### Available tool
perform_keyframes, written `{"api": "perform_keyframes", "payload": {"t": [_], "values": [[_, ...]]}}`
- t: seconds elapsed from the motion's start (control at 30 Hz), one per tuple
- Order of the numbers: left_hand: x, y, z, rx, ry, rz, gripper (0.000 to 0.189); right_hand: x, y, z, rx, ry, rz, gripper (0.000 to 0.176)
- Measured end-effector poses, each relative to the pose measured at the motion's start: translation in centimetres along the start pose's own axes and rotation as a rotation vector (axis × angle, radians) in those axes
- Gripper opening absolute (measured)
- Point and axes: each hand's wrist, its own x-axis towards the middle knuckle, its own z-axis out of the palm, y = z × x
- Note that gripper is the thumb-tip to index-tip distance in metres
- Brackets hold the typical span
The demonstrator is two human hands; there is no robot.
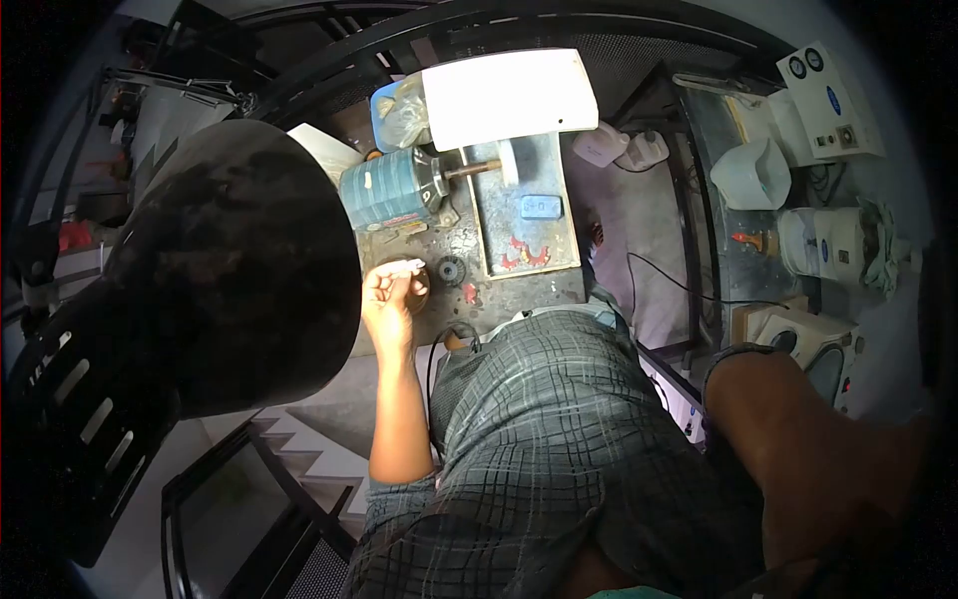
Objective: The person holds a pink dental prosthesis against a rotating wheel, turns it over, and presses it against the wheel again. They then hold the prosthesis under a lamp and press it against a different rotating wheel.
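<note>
Left hand: fingers curled on small pale piece
Right hand: hidden
Grey metal tray: red curved pieces, blue block

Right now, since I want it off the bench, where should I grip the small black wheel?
Probably pinch the small black wheel across its outer rim, from above: it seems to lie flat on the bench, rim exposed. The left hand is nearest.

Blue motor, white jug, black dome shade
</note>
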Motion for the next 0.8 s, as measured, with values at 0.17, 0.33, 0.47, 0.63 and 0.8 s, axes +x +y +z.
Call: {"api": "perform_keyframes", "payload": {"t": [0.17, 0.33, 0.47, 0.63, 0.8], "values": [[-0.4, 0.5, -1.2, 0.101, 0.046, 0.005, 0.008, 2.2, -0.6, -1.1, -0.015, -0.164, 0.044, 0.029], [-0.3, 0.1, -1.3, 0.073, 0.058, -0.019, 0.008, 2.8, 0.4, -0.9, -0.006, -0.139, 0.053, 0.032], [0.0, 0.0, -1.1, 0.008, 0.016, 0.007, 0.008, 2.4, 0.7, -0.3, 0.018, -0.132, 0.057, 0.034], [0.0, -1.5, -3.5, 0.179, 0.094, 0.165, 0.009, 3.2, -0.2, -1.6, -0.004, -0.225, 0.069, 0.031], [-0.4, 0.5, -3.2, 0.067, 0.105, 0.097, 0.007, 4.0, 0.9, -1.9, 0.007, -0.182, 0.078, 0.029]]}}
